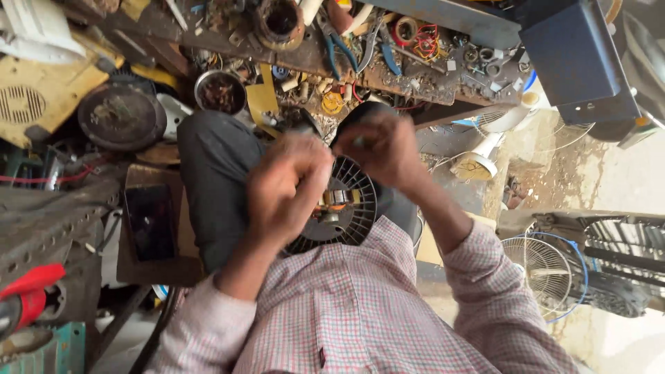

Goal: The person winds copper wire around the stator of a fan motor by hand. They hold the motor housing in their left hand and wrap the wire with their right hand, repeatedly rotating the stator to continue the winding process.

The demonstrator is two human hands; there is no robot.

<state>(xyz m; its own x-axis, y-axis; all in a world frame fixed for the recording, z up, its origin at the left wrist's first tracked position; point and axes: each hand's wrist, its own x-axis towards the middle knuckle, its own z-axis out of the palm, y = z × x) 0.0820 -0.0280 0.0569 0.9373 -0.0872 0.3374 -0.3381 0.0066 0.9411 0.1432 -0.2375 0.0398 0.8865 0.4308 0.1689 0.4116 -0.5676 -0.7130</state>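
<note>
Looks like mid-repair on a fan motor: the black vented motor housing [346, 208] rests on the person's lap, just below the cluttered counter [415, 76]. The left hand [284, 190] is curled shut against its rim, steadying it, while the right hand [384, 149] pinches something small above it (too blurred to tell what). Next move probably needs fine fingertip work at the copper core.

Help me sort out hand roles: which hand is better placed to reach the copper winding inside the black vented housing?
Probably the left hand: its fingers lie right beside the copper winding of the black vented housing. The right hand sits at the far rim.
</note>
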